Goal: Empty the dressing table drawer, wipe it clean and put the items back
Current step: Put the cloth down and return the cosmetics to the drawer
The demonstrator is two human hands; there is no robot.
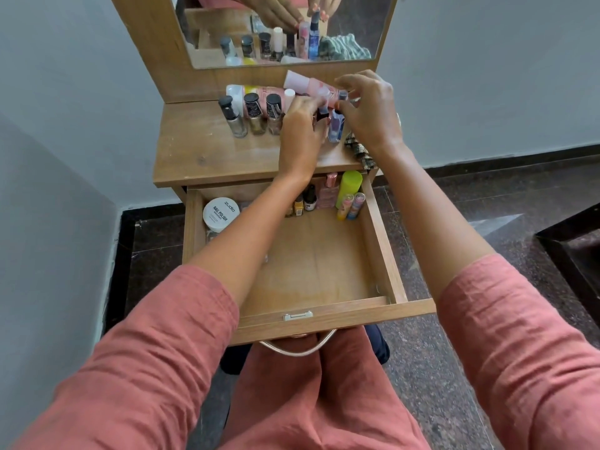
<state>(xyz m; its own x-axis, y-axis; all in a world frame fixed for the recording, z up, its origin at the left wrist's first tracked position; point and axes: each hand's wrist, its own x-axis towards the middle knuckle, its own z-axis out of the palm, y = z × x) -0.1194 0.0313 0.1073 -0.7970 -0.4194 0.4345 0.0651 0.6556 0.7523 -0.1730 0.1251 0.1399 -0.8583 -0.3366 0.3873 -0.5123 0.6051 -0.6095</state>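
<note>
Below the wooden bench (pixel 201 151), at 6 o'clock, pulled well out: a light wooden drawer (pixel 386 248). Inside, at 10 o'clock, a white round nail-polish jar (pixel 220 214); near 1 o'clock, along the back wall, small dark-capped bottles (pixel 308 198), a lime-green cylindrical bottle (pixel 349 186) and two colourful lip-balm tubes (pixel 352 206).

On the bench at 11 o'clock, three black-capped glass polish bottles (pixel 254 113) in a row, with a pink plastic tube (pixel 308 84) lying behind. At 1 o'clock, left hand (pixel 300 138) with fingers curled round a small dark-red bottle (pixel 322 114). Just beside it, right hand (pixel 370 115) with fingers pinching the top of a small blue bottle (pixel 335 128). At 3 o'clock, over the bench edge, a patterned cloth (pixel 359 152).
</note>
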